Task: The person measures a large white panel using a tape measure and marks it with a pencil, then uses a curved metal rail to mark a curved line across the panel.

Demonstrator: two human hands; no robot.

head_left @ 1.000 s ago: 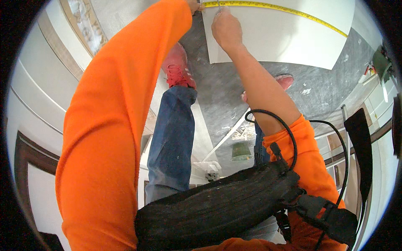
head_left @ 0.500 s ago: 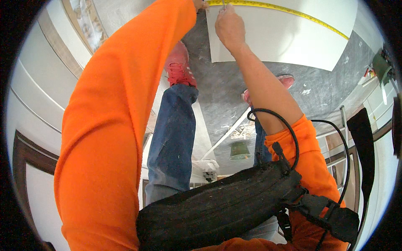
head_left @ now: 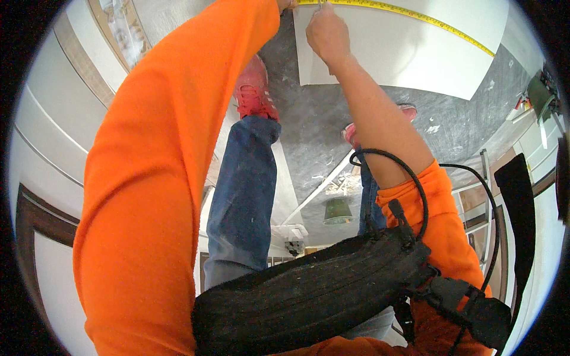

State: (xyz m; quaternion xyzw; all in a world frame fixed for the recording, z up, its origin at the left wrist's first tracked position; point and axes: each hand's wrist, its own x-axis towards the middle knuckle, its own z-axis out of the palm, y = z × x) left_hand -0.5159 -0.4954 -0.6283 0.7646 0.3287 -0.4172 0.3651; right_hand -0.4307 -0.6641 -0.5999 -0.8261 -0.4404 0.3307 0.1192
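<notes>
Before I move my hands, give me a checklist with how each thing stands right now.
1. Yellow tape lying across the white sheet: ok.
2. Left hand beside the tape's left part: ok; its grip: cannot tell, mostly out of frame.
3. Right hand over the sheet, near the tape: ok.
4. Type of thin grey item at the right fingertips: cannot tell.
5. Left shoe off the sheet: ok.
6. Tape reading there: cannot tell, too small.

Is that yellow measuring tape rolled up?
No, the tape is stretched out across the white board.
</notes>
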